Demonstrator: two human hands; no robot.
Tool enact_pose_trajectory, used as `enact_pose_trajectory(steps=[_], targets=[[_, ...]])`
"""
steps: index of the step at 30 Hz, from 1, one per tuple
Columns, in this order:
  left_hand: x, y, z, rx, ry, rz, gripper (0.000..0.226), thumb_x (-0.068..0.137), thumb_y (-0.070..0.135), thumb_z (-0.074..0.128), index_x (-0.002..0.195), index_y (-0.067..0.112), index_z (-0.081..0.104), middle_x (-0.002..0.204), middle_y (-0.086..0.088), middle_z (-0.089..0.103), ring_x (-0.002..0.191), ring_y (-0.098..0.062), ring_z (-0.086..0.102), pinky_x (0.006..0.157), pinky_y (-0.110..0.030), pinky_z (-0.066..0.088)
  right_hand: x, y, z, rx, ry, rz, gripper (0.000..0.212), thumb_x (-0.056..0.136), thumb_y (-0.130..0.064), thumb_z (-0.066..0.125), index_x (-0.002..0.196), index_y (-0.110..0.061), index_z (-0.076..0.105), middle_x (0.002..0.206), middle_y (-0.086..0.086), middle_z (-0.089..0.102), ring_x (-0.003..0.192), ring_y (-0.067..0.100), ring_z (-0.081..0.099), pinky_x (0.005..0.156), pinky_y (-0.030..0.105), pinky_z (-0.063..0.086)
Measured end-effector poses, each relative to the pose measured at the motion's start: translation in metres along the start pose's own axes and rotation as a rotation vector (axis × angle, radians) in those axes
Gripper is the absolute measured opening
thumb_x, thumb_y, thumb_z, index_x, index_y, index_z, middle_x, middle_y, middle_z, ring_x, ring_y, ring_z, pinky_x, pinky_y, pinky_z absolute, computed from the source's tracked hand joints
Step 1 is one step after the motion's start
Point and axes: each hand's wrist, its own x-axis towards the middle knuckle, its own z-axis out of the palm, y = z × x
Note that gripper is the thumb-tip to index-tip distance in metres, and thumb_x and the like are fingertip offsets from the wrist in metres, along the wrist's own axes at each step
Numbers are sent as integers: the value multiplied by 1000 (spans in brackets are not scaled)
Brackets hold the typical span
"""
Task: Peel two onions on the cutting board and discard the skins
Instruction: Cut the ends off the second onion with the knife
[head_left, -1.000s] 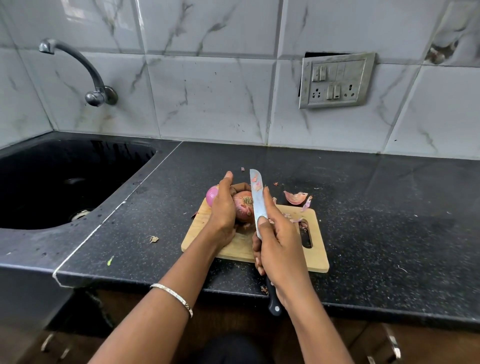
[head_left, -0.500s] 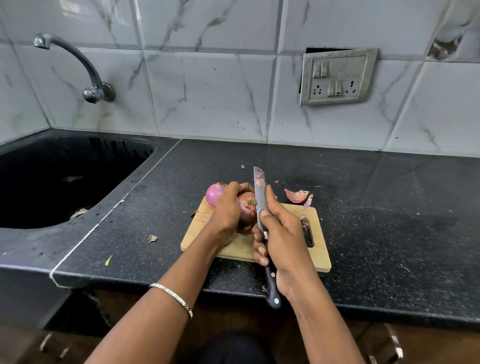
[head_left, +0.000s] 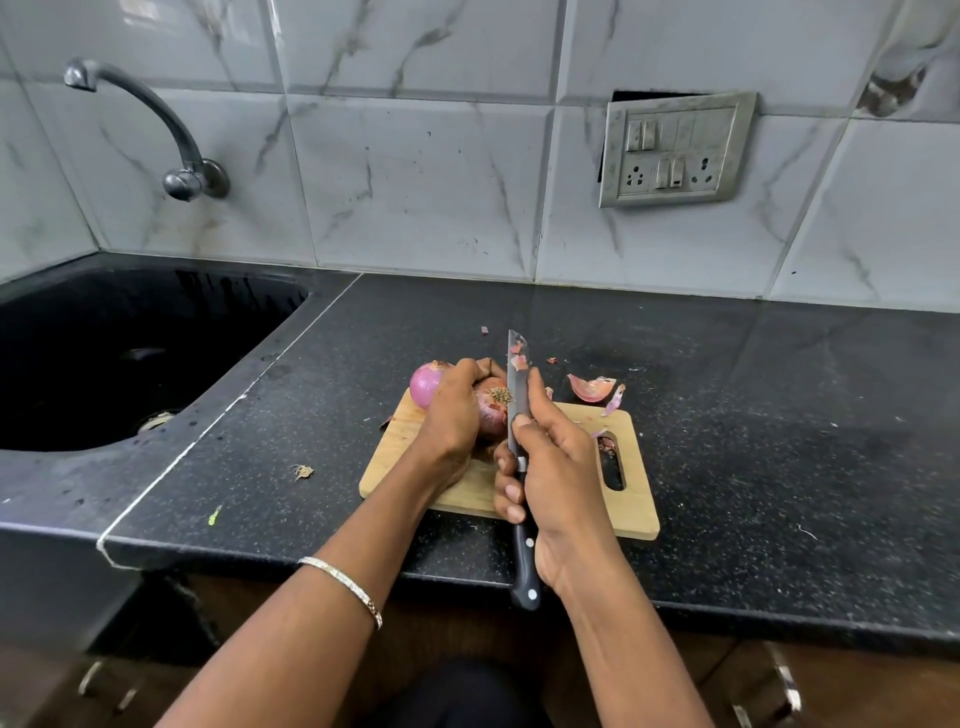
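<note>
Onions: two round red-purple ones at the far-left corner of the pale wooden cutting board. The near onion, root end up w/ papery skin still on, is grasped in the left hand; the far onion sits just behind it, touching. Right hand has a clenched grip on a black-handled steel knife, blade right beside the held onion.

Risks: blade is close to the left fingertips, so a slip off the round, dry skin could nick them; onion may roll.

Desk is black speckled stone, w/ a curled pink skin piece beyond the board, a black sink on the left, marble-look wall tiles and a switch plate.
</note>
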Motion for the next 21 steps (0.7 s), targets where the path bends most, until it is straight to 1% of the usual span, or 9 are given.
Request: enact_pose_trajectory(steps=[4, 5, 9, 12, 14, 15, 17, 19, 21], targets=[[5, -4, -2, -17, 41, 15, 41, 102, 21, 28, 74, 10, 57, 66, -8, 59, 58, -18, 52, 55, -29, 42, -12, 5, -2, 14, -21, 18, 53, 109, -11, 37, 139, -53, 52, 63, 2, 41, 45, 9, 32, 37, 19, 26], [6, -5, -3, -9, 44, 19, 41, 102, 21, 29, 75, 10, 57, 67, -8, 59, 59, -18, 52, 56, -30, 42, -15, 5, -2, 27, -25, 23, 53, 109, -12, 37, 138, -54, 53, 64, 2, 41, 45, 9, 31, 37, 19, 26], [7, -7, -3, 38, 33, 31, 38, 101, 22, 31, 74, 11, 55, 66, -7, 57, 56, -17, 50, 52, -28, 40, -16, 1, 2, 88, 1, 31, 54, 109, -10, 37, 133, -54, 56, 62, 2, 41, 43, 9, 30, 37, 19, 24], [4, -5, -3, 59, 5, 47, 39, 101, 21, 29, 73, 10, 53, 58, -7, 54, 40, -10, 45, 38, -19, 36, -1, -6, 8, 87, 30, 26, 54, 108, -7, 37, 137, -49, 53, 58, 1, 40, 41, 9, 30, 36, 18, 24], [4, -4, -4, 35, 11, 25, 40, 102, 20, 27, 73, 8, 52, 56, -8, 53, 34, -9, 42, 33, -16, 33, 3, -5, 9, 92, 20, 28, 53, 108, -7, 37, 138, -48, 53, 57, 0, 40, 40, 9, 29, 36, 18, 24], [5, -5, -4, 35, 13, 33, 39, 101, 22, 29, 73, 8, 53, 57, -8, 53, 35, -9, 43, 35, -17, 35, 2, -4, 8, 86, 14, 29, 53, 108, -8, 37, 138, -48, 53, 57, 0, 40, 41, 8, 29, 36, 18, 24], [7, -7, -4, 61, 36, 81, 36, 94, 28, 35, 69, 11, 56, 61, -6, 56, 48, -12, 48, 46, -23, 41, -7, 0, 6, 76, -3, 31, 54, 109, -8, 36, 139, -50, 52, 59, 0, 39, 42, 8, 29, 36, 18, 23], [10, -9, -6, 69, 58, 107, 34, 91, 29, 38, 67, 14, 57, 62, -3, 57, 56, -13, 49, 56, -31, 41, -18, 5, 5, 90, -19, 38, 54, 109, -10, 36, 137, -53, 52, 60, 0, 40, 43, 8, 30, 37, 18, 24], [8, -8, -5, 89, 58, 106, 30, 83, 35, 42, 67, 16, 57, 62, -2, 57, 57, -14, 48, 57, -32, 39, -21, 5, 6, 104, -13, 34, 54, 109, -10, 36, 131, -55, 55, 61, 1, 41, 43, 8, 30, 37, 18, 24]])
